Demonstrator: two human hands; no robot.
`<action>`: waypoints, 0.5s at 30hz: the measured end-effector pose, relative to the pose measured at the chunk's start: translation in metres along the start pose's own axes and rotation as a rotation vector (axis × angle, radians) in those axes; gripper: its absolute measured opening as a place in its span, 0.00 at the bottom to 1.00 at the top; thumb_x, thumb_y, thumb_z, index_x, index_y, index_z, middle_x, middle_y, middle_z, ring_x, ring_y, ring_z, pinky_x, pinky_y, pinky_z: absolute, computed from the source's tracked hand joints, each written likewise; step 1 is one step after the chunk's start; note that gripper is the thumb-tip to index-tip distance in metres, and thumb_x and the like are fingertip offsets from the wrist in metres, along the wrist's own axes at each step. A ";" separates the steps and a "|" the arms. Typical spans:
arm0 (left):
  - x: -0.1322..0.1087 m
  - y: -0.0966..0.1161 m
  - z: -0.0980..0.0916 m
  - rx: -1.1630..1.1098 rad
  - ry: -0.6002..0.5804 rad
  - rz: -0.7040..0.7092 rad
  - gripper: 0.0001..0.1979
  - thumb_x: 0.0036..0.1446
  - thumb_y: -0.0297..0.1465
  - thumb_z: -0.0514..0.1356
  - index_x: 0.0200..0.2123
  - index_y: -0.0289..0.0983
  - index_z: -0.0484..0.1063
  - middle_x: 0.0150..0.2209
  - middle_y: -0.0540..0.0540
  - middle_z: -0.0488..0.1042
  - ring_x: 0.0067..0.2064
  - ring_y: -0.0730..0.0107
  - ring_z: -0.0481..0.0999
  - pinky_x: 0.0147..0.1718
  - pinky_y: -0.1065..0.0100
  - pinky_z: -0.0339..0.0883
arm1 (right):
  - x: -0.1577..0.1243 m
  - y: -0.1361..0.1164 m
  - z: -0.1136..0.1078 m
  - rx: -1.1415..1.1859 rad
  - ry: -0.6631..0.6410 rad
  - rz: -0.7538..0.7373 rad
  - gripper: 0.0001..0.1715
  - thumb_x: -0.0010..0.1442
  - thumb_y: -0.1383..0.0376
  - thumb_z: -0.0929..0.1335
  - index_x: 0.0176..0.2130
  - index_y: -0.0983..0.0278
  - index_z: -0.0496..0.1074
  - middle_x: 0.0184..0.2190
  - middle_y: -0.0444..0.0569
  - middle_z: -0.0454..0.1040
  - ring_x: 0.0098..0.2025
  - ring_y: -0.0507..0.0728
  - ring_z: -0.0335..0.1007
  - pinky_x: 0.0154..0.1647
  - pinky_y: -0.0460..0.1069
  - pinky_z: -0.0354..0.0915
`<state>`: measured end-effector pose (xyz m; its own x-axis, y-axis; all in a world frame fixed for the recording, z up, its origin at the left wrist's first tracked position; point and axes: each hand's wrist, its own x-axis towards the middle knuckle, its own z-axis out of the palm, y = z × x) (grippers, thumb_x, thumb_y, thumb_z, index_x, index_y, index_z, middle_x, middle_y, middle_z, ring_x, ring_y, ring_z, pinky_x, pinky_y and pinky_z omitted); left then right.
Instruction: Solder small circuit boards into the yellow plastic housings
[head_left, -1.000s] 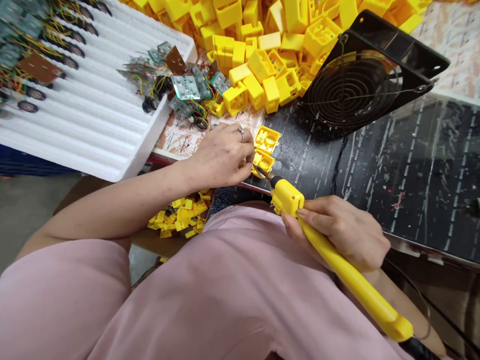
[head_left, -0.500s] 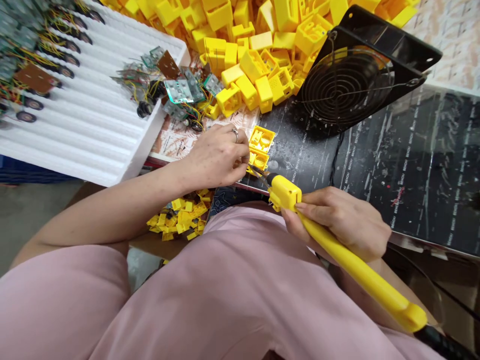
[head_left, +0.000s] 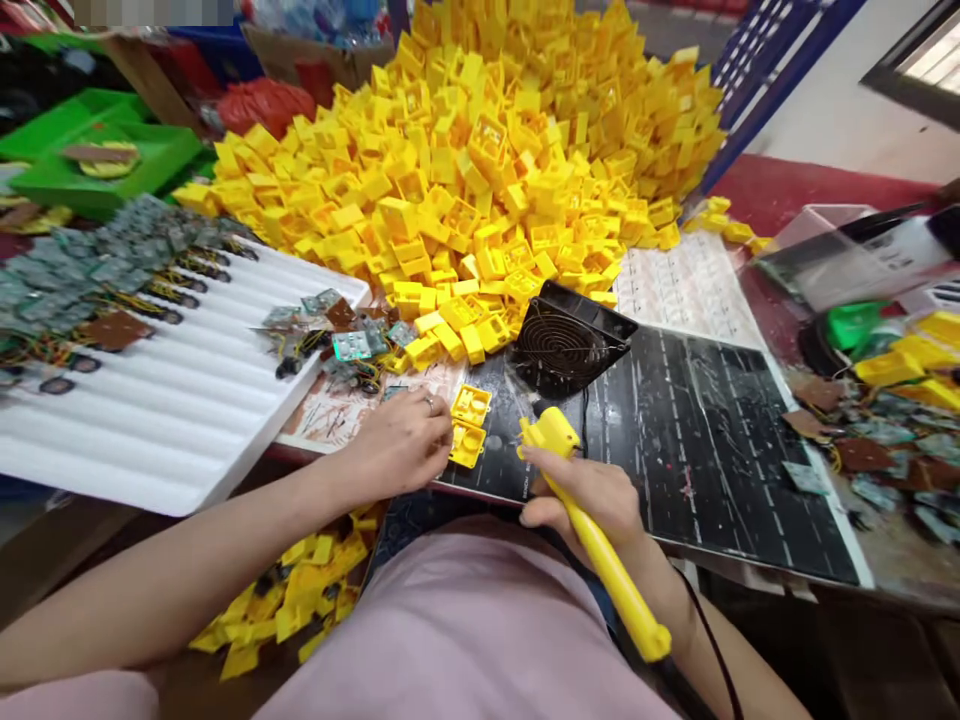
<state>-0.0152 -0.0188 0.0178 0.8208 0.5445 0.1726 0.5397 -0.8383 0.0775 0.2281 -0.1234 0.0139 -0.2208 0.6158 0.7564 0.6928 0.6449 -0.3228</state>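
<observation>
My left hand (head_left: 397, 445) rests at the edge of the black mat, its curled fingers beside a small yellow plastic housing (head_left: 466, 444), and a second housing (head_left: 471, 404) lies just above that one. I cannot tell whether these fingers hold anything small. My right hand (head_left: 585, 500) grips a yellow corded soldering iron (head_left: 600, 540), whose chunky head sits a little right of the housings. Its metal tip is hard to make out. Behind them rises a large heap of yellow plastic housings (head_left: 465, 190).
A black grilled fan (head_left: 566, 345) stands on the black mat (head_left: 697, 450). At left lies a white foam tray (head_left: 150, 430) holding wired circuit boards. Loose yellow pieces (head_left: 292, 595) sit below my left forearm. Scattered boards and yellow parts (head_left: 877, 440) lie at right.
The view has tilted up and widened, showing the whole yellow heap and surroundings. The iron's head now stands slightly apart from the housings, and my hands look smaller in the picture.
</observation>
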 end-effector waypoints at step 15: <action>-0.024 0.003 0.014 -0.514 0.080 -0.396 0.17 0.63 0.40 0.57 0.48 0.37 0.77 0.45 0.45 0.83 0.47 0.59 0.80 0.58 0.54 0.68 | -0.014 0.014 0.037 -0.014 -0.148 0.105 0.17 0.67 0.52 0.74 0.48 0.59 0.74 0.40 0.47 0.84 0.37 0.56 0.82 0.39 0.47 0.75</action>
<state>-0.0305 -0.0335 0.0000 0.5512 0.8277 0.1055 0.6240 -0.4929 0.6063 0.2154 -0.1059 -0.0220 -0.2443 0.7402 0.6264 0.7269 0.5674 -0.3870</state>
